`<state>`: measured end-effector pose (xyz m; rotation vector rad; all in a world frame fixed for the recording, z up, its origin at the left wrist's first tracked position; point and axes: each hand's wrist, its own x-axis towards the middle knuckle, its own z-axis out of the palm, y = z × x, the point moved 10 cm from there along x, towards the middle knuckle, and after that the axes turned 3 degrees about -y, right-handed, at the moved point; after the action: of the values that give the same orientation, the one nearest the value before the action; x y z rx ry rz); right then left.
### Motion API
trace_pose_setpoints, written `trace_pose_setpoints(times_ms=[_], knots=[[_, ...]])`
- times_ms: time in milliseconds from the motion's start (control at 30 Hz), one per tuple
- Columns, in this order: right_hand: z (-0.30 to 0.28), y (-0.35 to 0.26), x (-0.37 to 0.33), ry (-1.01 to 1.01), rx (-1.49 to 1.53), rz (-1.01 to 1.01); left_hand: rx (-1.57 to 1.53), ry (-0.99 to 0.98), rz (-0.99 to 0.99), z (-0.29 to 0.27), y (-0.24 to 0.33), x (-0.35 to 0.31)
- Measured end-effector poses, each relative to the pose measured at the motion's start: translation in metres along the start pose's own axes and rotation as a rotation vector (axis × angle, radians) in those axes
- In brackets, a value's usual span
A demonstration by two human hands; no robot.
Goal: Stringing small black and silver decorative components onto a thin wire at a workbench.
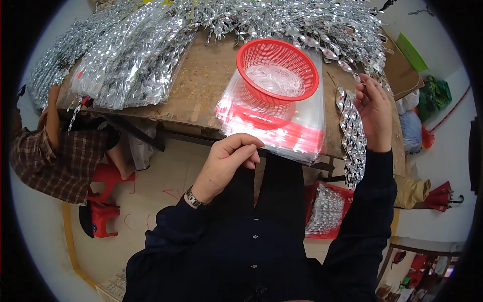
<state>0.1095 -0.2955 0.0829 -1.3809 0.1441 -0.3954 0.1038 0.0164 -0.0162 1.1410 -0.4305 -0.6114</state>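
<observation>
Hands well apart. Right hand (375,111): thumb and fingertips pinched on end of silver strand (345,67), which runs back to silver heap (282,20) at far side of bench (201,86). Bundle (352,136) of twisted strands hangs over bench edge, beside right wrist. Left hand (229,160) at near edge, just beside clear bags (282,133), thumb against curled forefinger; cannot tell if anything thin is held. Red basket (274,49) on bags, pale loops (276,81) inside.

Loaded wooden worktable (201,75)
Twisted silver foil strips (282,20) heap its far side; clear plastic bags (297,137) lie stacked at its front edge.
</observation>
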Motion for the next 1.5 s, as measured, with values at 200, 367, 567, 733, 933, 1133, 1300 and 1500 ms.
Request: trace_pose_setpoints(times_ms=[200,367,567,733,933,1133,1300,1500], knots=[[0.021,-0.02,-0.058,-0.012,0.034,-0.137,-0.022,0.044,0.027,-0.004,0.008,0.002],[0.065,0.012,-0.12,-0.045,0.067,0.011,-0.161,0.07,0.145,-0.01,0.035,0.009],[0.11,0.068,-0.176,-0.185,-0.016,0.168,-0.287,0.031,0.421,-0.01,0.077,0.008],[0.129,0.113,-0.193,-0.323,0.009,0.368,-0.463,0.036,0.455,-0.026,0.073,0.001],[0.152,0.084,-0.174,-0.605,-0.704,0.04,-0.396,0.131,0.409,-0.037,0.062,0.003],[0.146,0.004,-0.1,-0.336,-0.82,-0.327,-0.316,0.216,0.293,-0.043,0.036,0.009],[0.144,0.001,-0.032,-0.3,-0.893,-0.34,-0.333,0.13,0.157,-0.024,0.004,0.016],[0.155,0.024,0.023,-0.342,-1.18,-0.491,-0.296,0.15,0.065,-0.018,-0.013,0.017]])
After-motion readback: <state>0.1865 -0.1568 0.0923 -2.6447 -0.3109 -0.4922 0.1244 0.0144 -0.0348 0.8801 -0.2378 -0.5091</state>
